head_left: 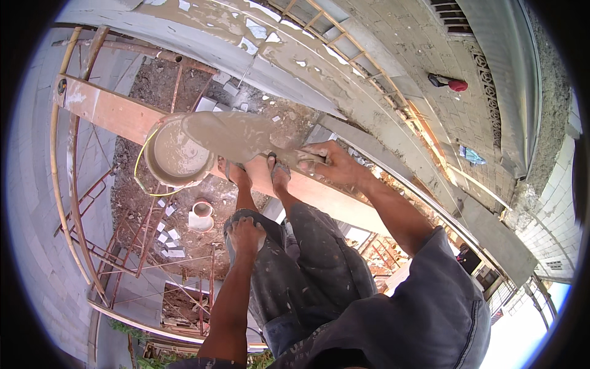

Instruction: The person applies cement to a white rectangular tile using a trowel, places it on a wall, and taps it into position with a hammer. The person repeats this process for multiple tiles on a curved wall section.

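My right hand (337,163) is closed round the handle of a trowel (236,135). Wet grey mortar coats its broad blade, which reaches left over the rim of a round bucket (152,158). In this bucket lies more mortar (181,154), and a yellow handle hangs down at its left side. Bucket and both my sandalled feet are on a long wooden plank (110,107). My left hand (246,235) rests on my bent left knee, fingers laid over the trouser cloth, with no tool in it.
Far below the plank is a rubble-strewn floor with broken white pieces (169,237) and a small container (201,210). Scaffold poles (74,172) stand at the left. Ahead runs a wall partly coated with mortar (295,58), and a wooden ladder (362,58) lies beyond it.
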`<state>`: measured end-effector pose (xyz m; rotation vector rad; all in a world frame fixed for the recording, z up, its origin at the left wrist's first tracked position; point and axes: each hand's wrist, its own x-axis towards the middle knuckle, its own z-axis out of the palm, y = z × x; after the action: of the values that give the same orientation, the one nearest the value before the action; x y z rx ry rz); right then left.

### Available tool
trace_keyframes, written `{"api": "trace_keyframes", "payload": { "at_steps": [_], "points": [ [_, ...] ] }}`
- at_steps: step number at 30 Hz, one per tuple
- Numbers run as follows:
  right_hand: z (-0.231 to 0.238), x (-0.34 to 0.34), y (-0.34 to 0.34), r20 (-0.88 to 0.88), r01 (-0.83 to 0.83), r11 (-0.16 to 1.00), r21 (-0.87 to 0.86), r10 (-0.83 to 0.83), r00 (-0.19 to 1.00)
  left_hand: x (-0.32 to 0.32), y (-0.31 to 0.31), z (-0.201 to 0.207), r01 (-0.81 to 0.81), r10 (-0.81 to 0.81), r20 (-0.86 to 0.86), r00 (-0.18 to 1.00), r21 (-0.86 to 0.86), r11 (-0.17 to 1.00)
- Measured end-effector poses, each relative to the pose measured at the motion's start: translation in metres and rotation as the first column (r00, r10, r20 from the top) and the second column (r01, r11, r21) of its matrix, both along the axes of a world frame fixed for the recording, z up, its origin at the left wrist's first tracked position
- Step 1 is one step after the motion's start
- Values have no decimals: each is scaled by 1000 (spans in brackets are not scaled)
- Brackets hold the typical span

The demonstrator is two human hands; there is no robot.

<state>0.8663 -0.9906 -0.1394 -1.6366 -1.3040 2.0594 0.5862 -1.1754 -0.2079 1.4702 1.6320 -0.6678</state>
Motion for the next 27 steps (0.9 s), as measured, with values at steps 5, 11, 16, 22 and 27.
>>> {"api": "trace_keyframes", "payload": {
  "at_steps": [5,11,16,22,27],
  "points": [
    [59,102,-31,549,-137,846,516,-204,811,19,15,2,236,-235,-67,970,6,972],
    [82,195,-103,836,-232,883,409,-261,482,15,7,-12,289,-289,-84,954,-4,957],
    [103,239,-171,834,-245,834,494,-375,405,24,13,-1,310,-317,-108,942,-78,948],
    [72,202,-126,776,-189,811,553,-419,472,21,6,-5,310,-308,-88,947,9,951],
    [59,188,-96,770,-248,772,585,-434,467,18,3,2,178,-178,12,984,54,983]
  ]
}}
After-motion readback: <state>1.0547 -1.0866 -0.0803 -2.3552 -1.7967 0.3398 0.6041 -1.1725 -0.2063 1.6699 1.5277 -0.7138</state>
